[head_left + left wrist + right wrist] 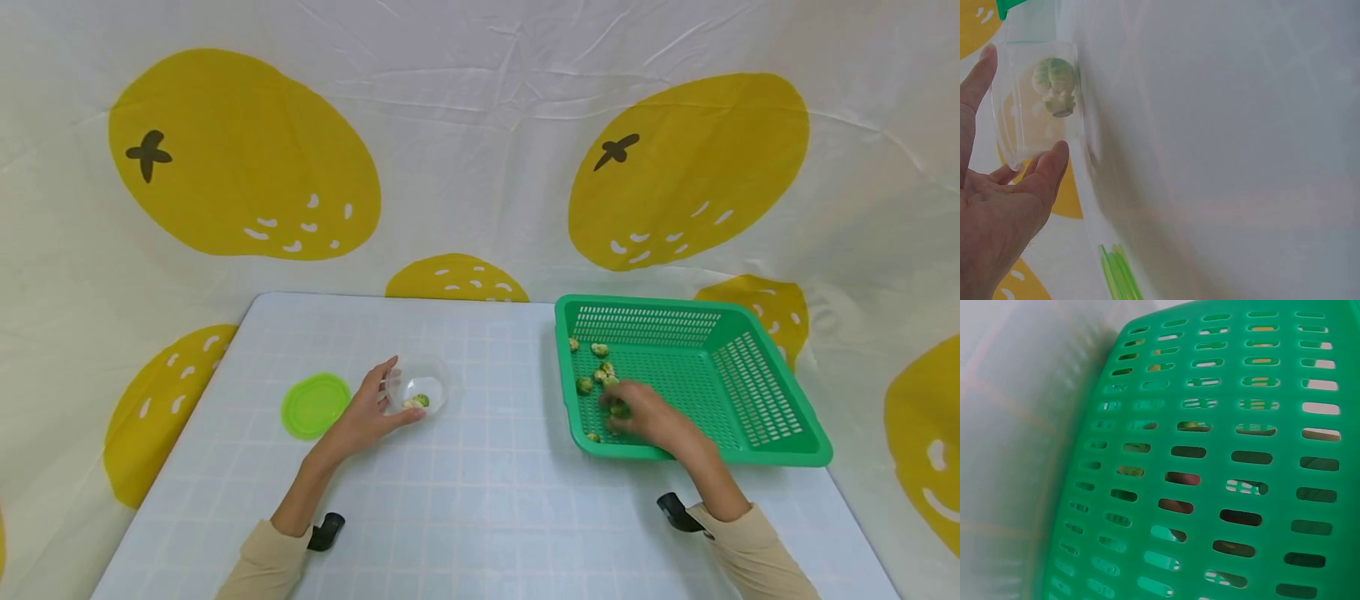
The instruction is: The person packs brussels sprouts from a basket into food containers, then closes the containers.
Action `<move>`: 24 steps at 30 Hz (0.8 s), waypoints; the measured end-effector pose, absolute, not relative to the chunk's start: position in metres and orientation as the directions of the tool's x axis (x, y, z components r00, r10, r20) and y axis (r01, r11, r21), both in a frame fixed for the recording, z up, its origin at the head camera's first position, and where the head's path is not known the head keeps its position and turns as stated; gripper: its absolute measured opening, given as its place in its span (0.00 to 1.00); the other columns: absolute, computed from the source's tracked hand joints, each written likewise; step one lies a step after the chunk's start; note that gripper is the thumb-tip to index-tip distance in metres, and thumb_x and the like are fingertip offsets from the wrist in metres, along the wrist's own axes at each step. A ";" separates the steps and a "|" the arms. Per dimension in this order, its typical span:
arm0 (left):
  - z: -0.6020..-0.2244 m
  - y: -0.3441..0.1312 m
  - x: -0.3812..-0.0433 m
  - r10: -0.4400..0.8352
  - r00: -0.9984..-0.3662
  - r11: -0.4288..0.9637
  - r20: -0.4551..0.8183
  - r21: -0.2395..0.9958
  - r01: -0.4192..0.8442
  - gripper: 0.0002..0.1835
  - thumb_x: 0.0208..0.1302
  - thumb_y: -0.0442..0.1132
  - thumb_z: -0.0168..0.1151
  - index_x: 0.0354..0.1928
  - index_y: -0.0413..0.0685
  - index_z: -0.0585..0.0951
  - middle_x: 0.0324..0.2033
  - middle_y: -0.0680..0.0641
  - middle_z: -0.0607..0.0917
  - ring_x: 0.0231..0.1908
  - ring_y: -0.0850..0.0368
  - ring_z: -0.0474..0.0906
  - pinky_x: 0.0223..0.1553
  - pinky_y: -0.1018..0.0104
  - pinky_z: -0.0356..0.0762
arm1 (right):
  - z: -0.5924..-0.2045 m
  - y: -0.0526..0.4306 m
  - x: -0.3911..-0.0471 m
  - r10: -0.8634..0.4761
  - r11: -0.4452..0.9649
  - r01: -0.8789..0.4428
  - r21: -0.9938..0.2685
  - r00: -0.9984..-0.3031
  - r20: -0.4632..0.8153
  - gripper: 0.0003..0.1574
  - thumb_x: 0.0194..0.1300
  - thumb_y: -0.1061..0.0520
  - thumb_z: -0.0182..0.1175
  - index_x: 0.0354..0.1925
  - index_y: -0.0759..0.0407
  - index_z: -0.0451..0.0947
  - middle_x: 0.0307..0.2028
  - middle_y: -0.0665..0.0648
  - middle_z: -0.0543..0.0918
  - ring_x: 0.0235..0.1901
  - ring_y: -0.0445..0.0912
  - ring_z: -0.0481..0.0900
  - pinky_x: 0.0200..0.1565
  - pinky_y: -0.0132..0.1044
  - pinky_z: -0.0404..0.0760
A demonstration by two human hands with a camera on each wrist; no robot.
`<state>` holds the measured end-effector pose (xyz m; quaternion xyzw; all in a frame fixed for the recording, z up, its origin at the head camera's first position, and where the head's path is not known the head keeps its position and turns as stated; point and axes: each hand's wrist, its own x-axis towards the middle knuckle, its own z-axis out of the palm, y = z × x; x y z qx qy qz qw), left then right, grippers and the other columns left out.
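Container (435,372), clear-walled, sits within the broadly spread grip of the left hand (369,417), the thumb along its near side and the fingers round its left and far side. A green-and-white piece (420,402) lies low inside it, near the thumb. A lime-green lid (316,406) is on the table (480,517), just left of that hand. The right hand (643,412) reaches into the left part of a green basket (772,457), fingers bent down among small green-and-white lumps (600,376), most of them just beyond its fingertips; whether its grip has hold of one I cannot tell.
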<state>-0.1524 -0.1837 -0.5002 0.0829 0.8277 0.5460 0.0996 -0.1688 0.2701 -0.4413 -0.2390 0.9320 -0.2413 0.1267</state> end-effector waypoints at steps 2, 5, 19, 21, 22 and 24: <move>-0.500 -0.184 -0.152 0.245 -0.967 0.390 -0.073 0.920 0.030 0.59 0.60 0.50 0.77 0.82 0.44 0.48 0.77 0.35 0.53 0.76 0.39 0.53 0.73 0.43 0.60 | -0.441 0.270 -0.169 -0.512 0.768 -0.388 -0.510 -0.850 -0.124 0.12 0.57 0.71 0.72 0.41 0.68 0.84 0.38 0.61 0.84 0.42 0.58 0.82 0.43 0.53 0.85; -0.500 -0.183 -0.152 0.244 -0.967 0.385 -0.071 0.922 0.030 0.59 0.60 0.49 0.78 0.82 0.44 0.48 0.77 0.34 0.53 0.76 0.39 0.53 0.73 0.43 0.60 | -0.441 0.271 -0.169 -0.529 0.763 -0.406 -0.503 -0.839 -0.126 0.10 0.56 0.71 0.72 0.38 0.67 0.85 0.37 0.60 0.84 0.40 0.56 0.82 0.41 0.50 0.84; -0.500 -0.183 -0.152 0.243 -0.967 0.387 -0.070 0.922 0.031 0.59 0.60 0.49 0.78 0.82 0.44 0.48 0.77 0.34 0.54 0.76 0.38 0.54 0.72 0.44 0.60 | -0.442 0.272 -0.168 -0.541 0.755 -0.417 -0.506 -0.832 -0.123 0.11 0.61 0.69 0.71 0.42 0.68 0.83 0.39 0.59 0.84 0.40 0.54 0.82 0.41 0.48 0.85; -0.499 -0.183 -0.152 0.243 -0.968 0.385 -0.070 0.922 0.030 0.59 0.59 0.49 0.78 0.82 0.43 0.48 0.77 0.34 0.54 0.76 0.38 0.54 0.72 0.44 0.60 | -0.442 0.272 -0.168 -0.537 0.749 -0.420 -0.512 -0.837 -0.100 0.11 0.61 0.69 0.71 0.43 0.69 0.83 0.39 0.59 0.85 0.40 0.54 0.82 0.42 0.48 0.85; -0.499 -0.183 -0.152 0.243 -0.967 0.384 -0.070 0.923 0.029 0.59 0.59 0.49 0.78 0.81 0.43 0.48 0.77 0.34 0.54 0.76 0.38 0.54 0.72 0.44 0.60 | -0.442 0.272 -0.167 -0.537 0.746 -0.424 -0.514 -0.839 -0.088 0.12 0.62 0.68 0.71 0.44 0.69 0.83 0.39 0.59 0.85 0.40 0.53 0.82 0.42 0.48 0.85; -0.499 -0.183 -0.152 0.243 -0.967 0.383 -0.070 0.923 0.029 0.59 0.59 0.48 0.78 0.81 0.42 0.48 0.77 0.34 0.53 0.76 0.38 0.54 0.72 0.44 0.60 | -0.442 0.271 -0.167 -0.538 0.740 -0.435 -0.512 -0.841 -0.063 0.12 0.63 0.67 0.71 0.44 0.69 0.82 0.39 0.58 0.84 0.39 0.52 0.81 0.41 0.48 0.84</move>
